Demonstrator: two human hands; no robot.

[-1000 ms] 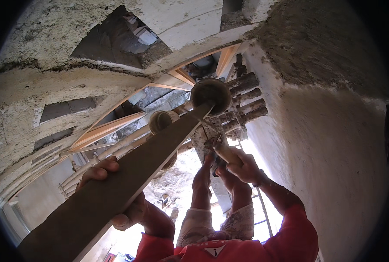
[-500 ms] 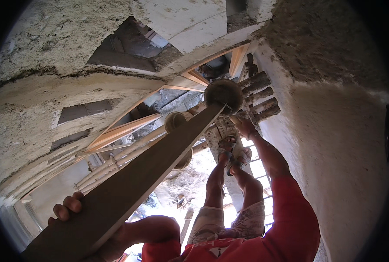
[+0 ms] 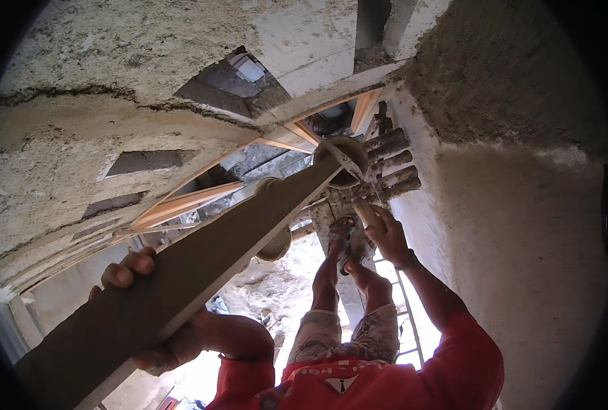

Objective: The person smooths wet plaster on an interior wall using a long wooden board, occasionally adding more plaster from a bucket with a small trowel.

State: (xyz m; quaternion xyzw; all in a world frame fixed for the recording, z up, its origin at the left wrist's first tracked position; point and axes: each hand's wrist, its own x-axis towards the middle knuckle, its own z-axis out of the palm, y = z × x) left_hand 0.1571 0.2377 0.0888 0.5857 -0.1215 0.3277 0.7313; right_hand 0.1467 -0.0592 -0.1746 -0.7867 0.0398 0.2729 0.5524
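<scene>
My left hand (image 3: 130, 268) grips a long, straight board (image 3: 201, 270) across its width, fingers over the upper edge and thumb below. The board slants from the lower left to a round, mortar-stained bucket (image 3: 363, 158), and its far end overlaps the bucket's rim. A pale strip crosses the bucket's mouth; I cannot tell whether it is a handle or a tool. Just below the bucket, my right hand (image 3: 386, 234) is closed on a pale-handled tool (image 3: 366, 213), whose working end is not clear. Another bucket (image 3: 274, 247) is partly hidden behind the board.
I stand on a narrow plank (image 3: 350, 290) high above the bright ground. Log ends (image 3: 396, 171) jut out beside the bucket. A plastered wall (image 3: 516, 253) rises at the right; a rough wall (image 3: 51, 150) with openings is at the left. A ladder-like frame (image 3: 406, 318) shows below.
My right hand has drawn back from the bucket toward me with the pale-handled tool. The board has shifted slightly, and more of my left hand's thumb shows. The whole view has turned a little.
</scene>
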